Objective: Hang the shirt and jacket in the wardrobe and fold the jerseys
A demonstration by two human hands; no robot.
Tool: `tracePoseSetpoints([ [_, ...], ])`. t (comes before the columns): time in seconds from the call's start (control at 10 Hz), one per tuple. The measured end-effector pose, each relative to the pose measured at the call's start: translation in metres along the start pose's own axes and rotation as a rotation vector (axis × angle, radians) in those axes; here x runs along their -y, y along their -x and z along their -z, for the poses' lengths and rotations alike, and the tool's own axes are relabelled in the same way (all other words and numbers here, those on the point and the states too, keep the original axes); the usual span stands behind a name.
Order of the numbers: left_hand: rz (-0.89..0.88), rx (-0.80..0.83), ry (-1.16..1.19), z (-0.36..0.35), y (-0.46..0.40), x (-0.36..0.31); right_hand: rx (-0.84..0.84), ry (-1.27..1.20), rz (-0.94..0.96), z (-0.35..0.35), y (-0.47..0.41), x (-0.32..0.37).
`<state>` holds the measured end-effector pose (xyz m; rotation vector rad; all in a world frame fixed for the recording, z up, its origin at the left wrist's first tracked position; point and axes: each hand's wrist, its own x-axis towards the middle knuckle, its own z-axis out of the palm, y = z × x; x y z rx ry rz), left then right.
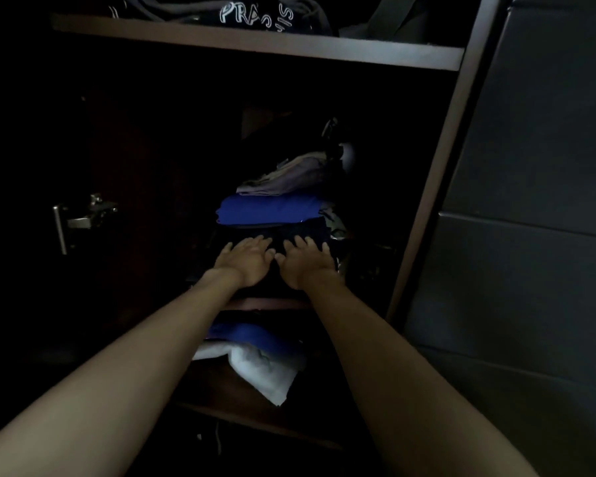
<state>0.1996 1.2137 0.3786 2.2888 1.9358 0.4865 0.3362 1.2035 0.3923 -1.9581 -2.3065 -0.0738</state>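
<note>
I look into a dark wardrobe. Both arms reach onto the middle shelf. My left hand [245, 259] and my right hand [305, 261] lie flat, side by side, fingers spread, on a folded dark jersey [300, 232] at the shelf's front. Just behind it lies a folded blue jersey [269, 208]. A folded grey garment [289, 177] sits behind that. Neither hand grips anything that I can see; the palms press on the dark cloth.
The upper shelf [255, 46] holds a black garment with white lettering [255, 13]. On the lower shelf [227, 401] lie a blue cloth [255, 335] and a white cloth [262, 370]. A metal door hinge [83, 218] is at left. A dark panelled wall [530, 201] stands at right.
</note>
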Motion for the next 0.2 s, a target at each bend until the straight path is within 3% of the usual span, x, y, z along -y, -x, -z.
tracePoseSetpoints([
  [0.2, 0.036, -0.389, 0.267, 0.011, 0.088, 0.010, -0.253, -0.206, 0.284, 0.007, 0.081, 0.023],
])
